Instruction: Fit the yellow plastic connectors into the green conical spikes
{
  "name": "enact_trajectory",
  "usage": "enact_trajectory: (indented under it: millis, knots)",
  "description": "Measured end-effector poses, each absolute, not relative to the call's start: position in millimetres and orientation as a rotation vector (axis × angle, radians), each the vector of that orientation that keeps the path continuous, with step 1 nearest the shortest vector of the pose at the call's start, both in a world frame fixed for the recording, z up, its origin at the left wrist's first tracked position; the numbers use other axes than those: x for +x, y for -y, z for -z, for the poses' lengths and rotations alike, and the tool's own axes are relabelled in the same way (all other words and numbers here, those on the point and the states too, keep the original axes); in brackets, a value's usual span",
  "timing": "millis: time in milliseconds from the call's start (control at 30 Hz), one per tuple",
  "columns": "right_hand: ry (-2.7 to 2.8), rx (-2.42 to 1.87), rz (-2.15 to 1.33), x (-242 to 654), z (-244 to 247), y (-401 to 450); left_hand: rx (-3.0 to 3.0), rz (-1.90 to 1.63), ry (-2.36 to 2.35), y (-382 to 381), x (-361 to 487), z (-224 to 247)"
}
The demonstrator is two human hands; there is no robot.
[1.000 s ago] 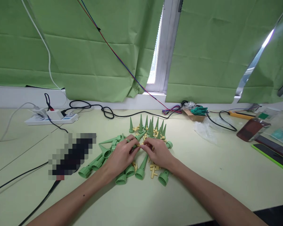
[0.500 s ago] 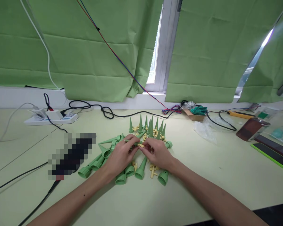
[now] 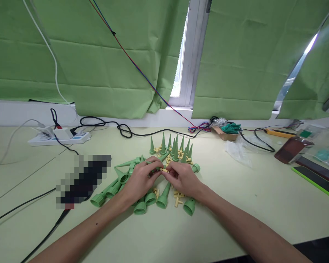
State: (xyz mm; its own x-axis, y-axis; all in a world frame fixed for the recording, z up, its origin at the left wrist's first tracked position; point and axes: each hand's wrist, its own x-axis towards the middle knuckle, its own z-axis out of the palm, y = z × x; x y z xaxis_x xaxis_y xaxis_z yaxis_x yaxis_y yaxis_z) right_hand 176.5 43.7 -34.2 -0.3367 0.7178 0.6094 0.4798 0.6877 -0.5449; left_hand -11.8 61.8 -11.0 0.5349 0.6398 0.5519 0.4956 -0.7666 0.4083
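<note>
Cardboard box (image 3: 226,136), right of centre, a teal bundle (image 3: 231,128) heaped at its top. Reddish-brown bottle (image 3: 292,149) far right. Mid-frame, your left hand (image 3: 142,179) curls closed, gripping a green spike (image 3: 156,169); your right hand (image 3: 184,178), fingers bent, pinches a yellow fitting (image 3: 163,170) just beside it. Fingertips nearly meet. Your forearms angle inward from the lower corners, above the table (image 3: 263,193).

I see white window frame (image 3: 199,47), leaning slightly. Creased green curtain (image 3: 109,69) left of frame, second green curtain (image 3: 235,65) right of it. Daylight strip (image 3: 177,82) along frame's left edge; I catch another bright slit (image 3: 293,75) far right of frame. Below frame: low white wall (image 3: 150,119), then pale table (image 3: 252,204).
</note>
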Motion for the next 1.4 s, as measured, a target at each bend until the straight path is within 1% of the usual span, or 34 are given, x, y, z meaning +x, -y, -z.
enact_trajectory:
  millis: [533,1100,1400]
  knots:
    - [2.007,-0.936,-0.333,175.6,33.9,-43.5,2.595,-1.084,-0.923,-62.7,-12.3,11.6]
    - [2.056,-1.02,-0.242,174.6,32.5,-44.0,2.645,-1.049,-0.939,-63.0,-13.7,12.1]
    - [2.06,-0.982,-0.257,174.1,34.4,-44.6,2.647,-1.054,-0.907,-62.3,-13.1,11.6]
